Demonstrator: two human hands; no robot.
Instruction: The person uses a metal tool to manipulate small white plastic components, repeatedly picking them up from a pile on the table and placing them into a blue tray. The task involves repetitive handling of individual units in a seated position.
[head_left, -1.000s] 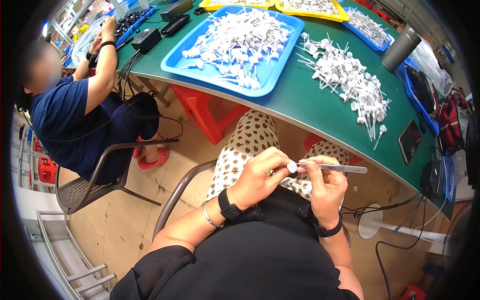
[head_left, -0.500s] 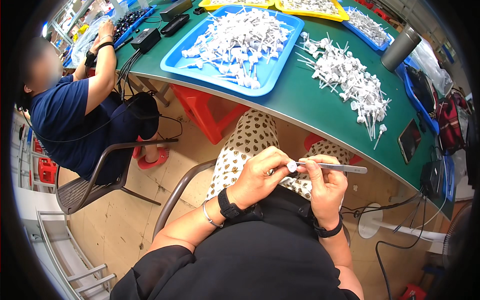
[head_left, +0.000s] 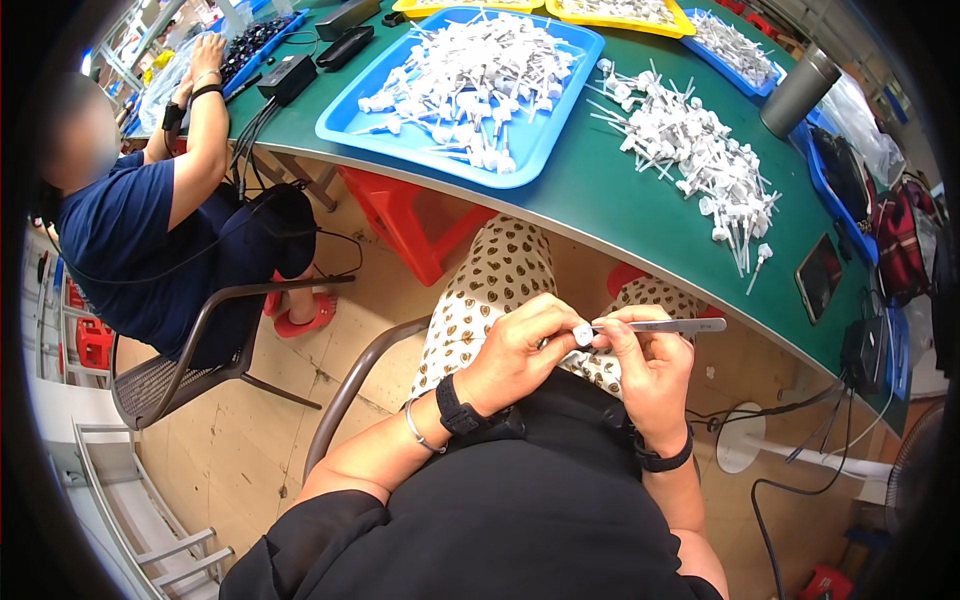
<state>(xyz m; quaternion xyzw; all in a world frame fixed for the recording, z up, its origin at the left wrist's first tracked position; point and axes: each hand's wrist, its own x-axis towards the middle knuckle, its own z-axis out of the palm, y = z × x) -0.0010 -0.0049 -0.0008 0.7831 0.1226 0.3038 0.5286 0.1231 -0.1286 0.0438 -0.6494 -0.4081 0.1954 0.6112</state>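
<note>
Over my lap, my left hand [head_left: 523, 350] is closed, pinching a small white plastic part [head_left: 583, 334] with a round head. My right hand [head_left: 655, 375] grips metal tweezers [head_left: 670, 326]; their tip meets the white part and their blunt end points right. Finer detail where tip and part meet is too small to make out. Beyond my hands, a blue tray [head_left: 345, 128] on the table holds a heap of similar white parts with thin stems. A loose pile of white parts [head_left: 690, 150] lies right of the tray on the green tabletop.
The green table [head_left: 590, 215] curves around in front of me. A phone [head_left: 819, 279], a grey cylinder [head_left: 800, 93] and a blue bin [head_left: 840, 190] are at the right. Yellow trays [head_left: 620, 22] stand farther back. A co-worker [head_left: 150, 220] sits at the left. Cables [head_left: 800, 440] hang at the right.
The tweezers and my right hand have shifted slightly, the tweezers' blunt end moving a little left and up. My left hand keeps its pinch on the white part. The co-worker's hands moved slightly.
</note>
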